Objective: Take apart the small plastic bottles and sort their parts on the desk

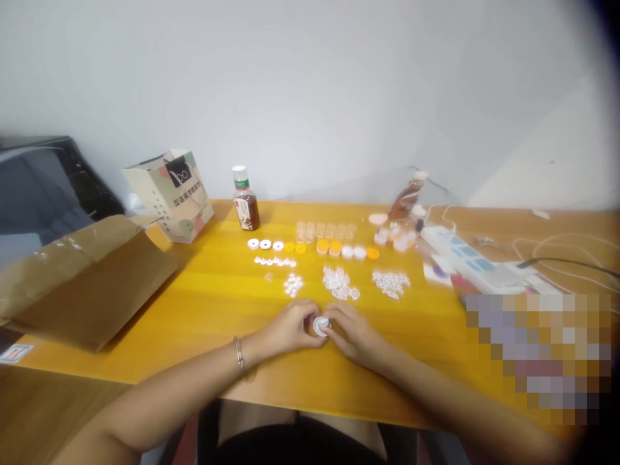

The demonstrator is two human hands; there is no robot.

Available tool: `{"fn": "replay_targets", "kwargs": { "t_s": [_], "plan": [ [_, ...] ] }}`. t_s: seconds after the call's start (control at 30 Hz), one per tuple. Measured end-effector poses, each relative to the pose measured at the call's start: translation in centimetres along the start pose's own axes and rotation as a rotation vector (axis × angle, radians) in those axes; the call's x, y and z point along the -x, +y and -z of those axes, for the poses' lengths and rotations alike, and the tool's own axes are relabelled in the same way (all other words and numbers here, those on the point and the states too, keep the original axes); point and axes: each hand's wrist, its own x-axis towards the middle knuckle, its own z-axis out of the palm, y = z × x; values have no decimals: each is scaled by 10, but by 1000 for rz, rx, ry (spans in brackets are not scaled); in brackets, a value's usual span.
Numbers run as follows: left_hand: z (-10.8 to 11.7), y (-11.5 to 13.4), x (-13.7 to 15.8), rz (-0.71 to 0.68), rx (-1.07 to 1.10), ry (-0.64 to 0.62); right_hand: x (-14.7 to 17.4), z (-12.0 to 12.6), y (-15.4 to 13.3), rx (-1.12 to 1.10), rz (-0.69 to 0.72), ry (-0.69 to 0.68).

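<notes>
My left hand (pixel 296 324) and my right hand (pixel 352 330) meet near the front middle of the table. Between their fingertips they pinch a small round white piece (pixel 321 326) with grey ring-like markings, its kind too blurred to tell. Just beyond lie a heap of white gear-like wheels (pixel 336 281), a second heap of small white pieces (pixel 390 282) and a cluster of white discs (pixel 293 285). Farther back runs a row of white and yellow round caps (pixel 335 247). Behind it, several clear cups (pixel 320 230) line up.
A brown cardboard box (pixel 92 281) and a paper bag (pixel 177 197) occupy the left. Bottles stand at the back, one dark (pixel 247 210), another tilted (pixel 407 199). Power strip (pixel 458 252) and cables lie right, beside a pixelated patch. The table edge (pixel 271 402) is close to me.
</notes>
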Motion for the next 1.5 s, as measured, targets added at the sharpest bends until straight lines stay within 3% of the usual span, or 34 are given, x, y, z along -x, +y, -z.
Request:
{"fn": "replay_targets", "kwargs": {
  "t_s": [0.6,0.73,0.87,1.07,1.23,1.4,1.5],
  "plan": [
    [-1,5,1,9,17,7,3,-3,1,98,62,131],
    [0,6,1,20,-17,12,0,-6,-3,28,15,250],
    [1,6,1,9,-35,2,-3,-7,-5,-72,-44,238],
    [1,4,1,21,-27,-12,-6,1,-3,-204,-280,322],
    [11,8,2,30,-28,42,-17,11,-5,-499,-419,285],
    [28,19,-2,-113,159,238,-38,30,-12,-805,-458,78],
    [36,24,-10,-184,255,275,-50,41,-14,-882,-438,-18]
  ]
}}
